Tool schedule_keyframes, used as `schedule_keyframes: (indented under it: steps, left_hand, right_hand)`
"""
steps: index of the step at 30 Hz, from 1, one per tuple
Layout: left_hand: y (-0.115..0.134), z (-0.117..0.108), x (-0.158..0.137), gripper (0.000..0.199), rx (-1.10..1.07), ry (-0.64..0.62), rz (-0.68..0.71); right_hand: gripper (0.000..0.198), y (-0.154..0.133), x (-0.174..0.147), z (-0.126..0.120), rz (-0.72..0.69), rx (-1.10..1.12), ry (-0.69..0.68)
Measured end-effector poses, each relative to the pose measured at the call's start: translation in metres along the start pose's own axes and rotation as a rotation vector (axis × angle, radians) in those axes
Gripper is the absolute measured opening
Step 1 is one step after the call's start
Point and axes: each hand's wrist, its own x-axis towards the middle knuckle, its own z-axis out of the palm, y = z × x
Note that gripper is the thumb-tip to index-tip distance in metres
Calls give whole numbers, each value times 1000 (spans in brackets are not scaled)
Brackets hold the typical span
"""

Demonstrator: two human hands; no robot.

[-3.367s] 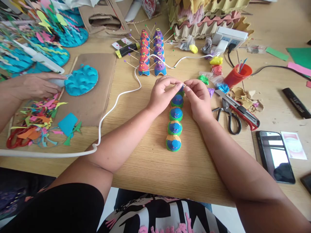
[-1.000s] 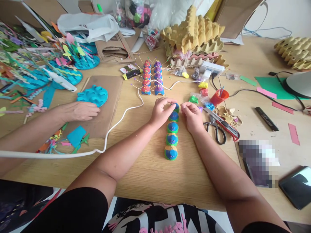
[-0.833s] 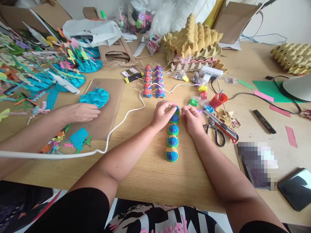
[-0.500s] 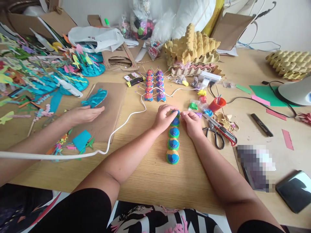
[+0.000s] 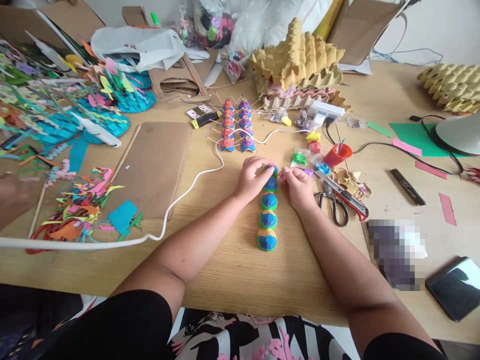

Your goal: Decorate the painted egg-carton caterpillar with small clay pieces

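Observation:
On the table before me lies an egg-carton caterpillar (image 5: 268,220), a row of blue-painted cups with green rims and some orange patches. My left hand (image 5: 255,176) is closed at its far end, thumb and fingers gripping the last cup. Just right of that cup, my right hand (image 5: 297,184) is closed in a pinch; whatever it holds is too small to make out. Farther back stand two finished-looking egg-carton caterpillars, one red and blue (image 5: 227,131) and one purple and blue (image 5: 245,131), with thin sticks poking out.
Scissors (image 5: 335,205) and a red box cutter (image 5: 350,195) lie right of my right hand, near a red cup (image 5: 337,156). A white cable (image 5: 198,180) crosses the table. Left are cardboard (image 5: 153,170) and colourful scraps (image 5: 82,202). A co-worker's blurred hand (image 5: 15,197) shows at the left edge.
The co-worker's hand has drawn back to the left edge, and the blue ribboned piece has gone from the cardboard. My hands stay nearly where they were; the view has shifted slightly.

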Motion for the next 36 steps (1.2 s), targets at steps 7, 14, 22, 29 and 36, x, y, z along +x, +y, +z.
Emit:
schedule_keyframes:
  steps: [7,14,22,29,36]
  left_hand:
    - [1,-1,0,7,1,-10,-9]
    - [3,-3,-1,8,-28,-28,-16]
    - [2,-3,-2,7,13,-40,-10]
    - [3,-5,-3,10,31,-55,-14]
    - [4,-5,-3,10,21,-54,-1]
  right_hand:
    - [51,-4,-2,2,6,68,-13]
    - [63,-8,-6,2,18,-68,0]
    - [64,-11,-6,6,4,-53,-22]
    - [54,-10,-4,6,10,53,-59]
    - [65,-10,-6,4,9,-20,-35]
